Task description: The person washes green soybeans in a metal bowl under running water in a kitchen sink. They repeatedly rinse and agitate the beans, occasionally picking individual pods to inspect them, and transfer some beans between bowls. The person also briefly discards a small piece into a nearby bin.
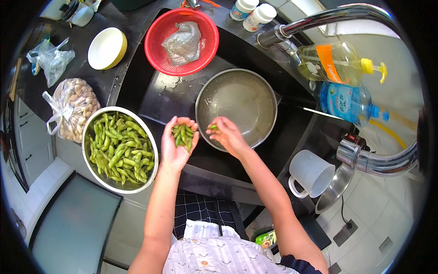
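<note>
My left hand (178, 140) is palm up between the two metal vessels, cupping several green edamame pods (183, 135). To its right, my right hand (226, 135) is over the near left rim of a round metal basin (239, 102) with cloudy water in it, and pinches one edamame pod (213, 127) between thumb and fingers. A steel bowl (154, 164) heaped with edamame pods (119, 150) stands left of my left hand. Beyond the hands, a red plastic colander (147, 42) at the sink holds a crumpled silvery mesh (183, 42).
The black sink (160, 102) surrounds the basin. At left are a bag of peanuts (77, 106), a yellow-and-white bowl (107, 48) and a plastic bag (54, 58). A chrome faucet (321, 22), pump bottle (332, 64), blue bottle (345, 102) and plastic jug (309, 173) stand at right.
</note>
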Action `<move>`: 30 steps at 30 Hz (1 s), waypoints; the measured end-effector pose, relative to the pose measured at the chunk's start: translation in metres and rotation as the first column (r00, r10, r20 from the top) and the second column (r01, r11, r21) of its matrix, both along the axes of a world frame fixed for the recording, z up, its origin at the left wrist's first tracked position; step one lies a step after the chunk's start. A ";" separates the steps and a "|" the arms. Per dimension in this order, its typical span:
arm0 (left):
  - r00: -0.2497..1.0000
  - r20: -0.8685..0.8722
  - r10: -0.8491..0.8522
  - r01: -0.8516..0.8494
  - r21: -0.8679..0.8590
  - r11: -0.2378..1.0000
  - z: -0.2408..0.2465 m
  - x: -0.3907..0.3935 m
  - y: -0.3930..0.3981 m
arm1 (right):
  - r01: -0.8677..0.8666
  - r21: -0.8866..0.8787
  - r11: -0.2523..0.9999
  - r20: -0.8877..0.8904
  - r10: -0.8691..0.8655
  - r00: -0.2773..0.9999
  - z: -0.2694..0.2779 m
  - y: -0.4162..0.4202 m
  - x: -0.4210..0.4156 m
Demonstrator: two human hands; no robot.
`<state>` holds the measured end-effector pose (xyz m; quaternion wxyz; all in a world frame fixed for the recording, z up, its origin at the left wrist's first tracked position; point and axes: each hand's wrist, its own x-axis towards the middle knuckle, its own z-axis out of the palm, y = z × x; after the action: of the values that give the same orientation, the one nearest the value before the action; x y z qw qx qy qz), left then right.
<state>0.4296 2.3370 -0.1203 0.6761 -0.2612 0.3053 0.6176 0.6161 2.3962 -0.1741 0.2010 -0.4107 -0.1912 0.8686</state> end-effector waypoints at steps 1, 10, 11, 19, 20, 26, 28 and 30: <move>1.000 0.023 -0.014 0.013 0.017 1.000 -0.001 0.002 0.001 | 0.062 0.014 0.998 -0.075 -0.061 0.995 0.029 0.006 0.000; 0.972 0.137 -0.188 0.159 0.201 0.967 0.021 0.046 0.036 | -0.386 0.742 0.547 0.410 0.085 0.908 0.129 -0.002 -0.007; 0.969 0.168 -0.184 0.146 0.214 0.966 0.022 0.047 0.037 | -0.375 0.734 0.566 0.402 0.083 0.912 0.132 -0.005 -0.010; 0.953 0.282 -0.112 0.088 0.097 0.991 0.013 0.041 0.028 | 0.050 0.664 0.746 0.071 -0.130 0.989 0.112 0.014 0.026; 0.945 0.314 -0.093 0.068 0.090 0.994 0.004 0.036 0.024 | 0.002 0.647 0.763 0.224 -0.192 0.955 0.102 0.022 0.035; 0.968 0.248 -0.046 0.027 0.080 0.996 0.004 0.014 0.013 | -0.655 0.422 0.626 0.905 -0.248 0.346 -0.045 0.035 0.145; 0.973 0.227 -0.045 0.020 0.110 0.994 0.002 0.007 0.008 | -0.703 0.475 0.529 0.880 -0.282 0.382 -0.067 0.042 0.144; 0.974 0.225 -0.036 0.012 0.106 0.994 0.002 0.004 0.004 | -0.799 0.385 0.462 0.920 -0.254 0.297 -0.080 0.045 0.128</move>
<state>0.4331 2.3408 -0.1187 0.7265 -0.2904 0.1968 0.5908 0.7439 2.4409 -0.2537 0.0377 -0.6135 -0.7342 0.2885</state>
